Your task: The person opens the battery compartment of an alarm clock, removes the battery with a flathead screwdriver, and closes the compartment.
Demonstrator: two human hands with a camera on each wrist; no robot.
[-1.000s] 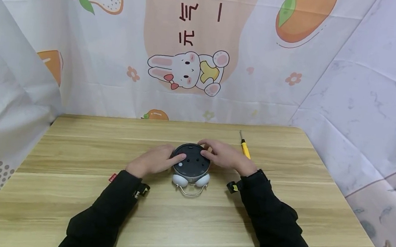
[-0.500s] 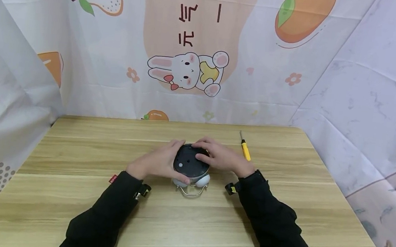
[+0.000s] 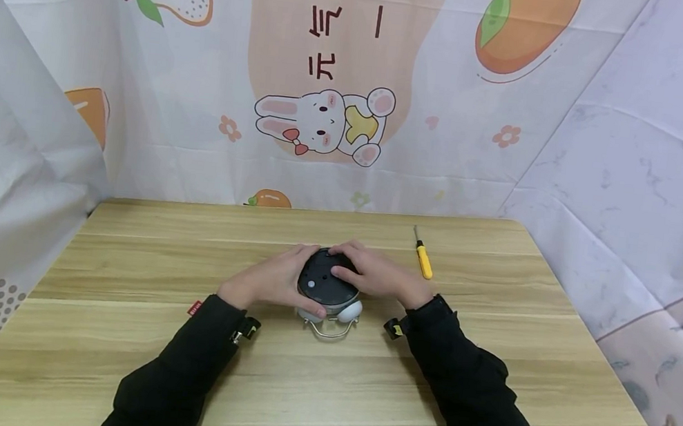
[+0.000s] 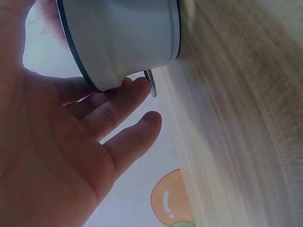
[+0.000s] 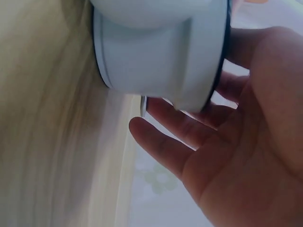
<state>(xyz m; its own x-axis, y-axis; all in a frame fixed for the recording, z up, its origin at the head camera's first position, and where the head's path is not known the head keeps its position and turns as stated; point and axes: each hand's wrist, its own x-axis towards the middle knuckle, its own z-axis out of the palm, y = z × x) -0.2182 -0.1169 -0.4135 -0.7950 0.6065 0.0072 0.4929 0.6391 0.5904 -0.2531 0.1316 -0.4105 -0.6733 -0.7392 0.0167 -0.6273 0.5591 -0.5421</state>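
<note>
A twin-bell alarm clock [image 3: 322, 287] lies face down on the wooden table, its black back up and its white bells and wire handle toward me. My left hand [image 3: 275, 279] grips it from the left, thumb by the left bell and fingers at the far rim. From the right, my right hand [image 3: 380, 275] holds it, with the thumb on the black back and the fingers at the far edge. Both wrist views show the clock's pale side wall [image 4: 123, 38] and a small metal foot [image 5: 143, 106] near the fingertips. The dial is hidden underneath.
A screwdriver [image 3: 424, 260] with a yellow handle lies on the table [image 3: 321, 405] behind my right hand, its shaft pointing away. A printed curtain [image 3: 190, 107] hangs along the table's far edge, with more cloth at both sides.
My left thumb has moved off the black back down to the left bell, and the left fingers have come onto the far rim. The right hand has shifted slightly left across the back.
</note>
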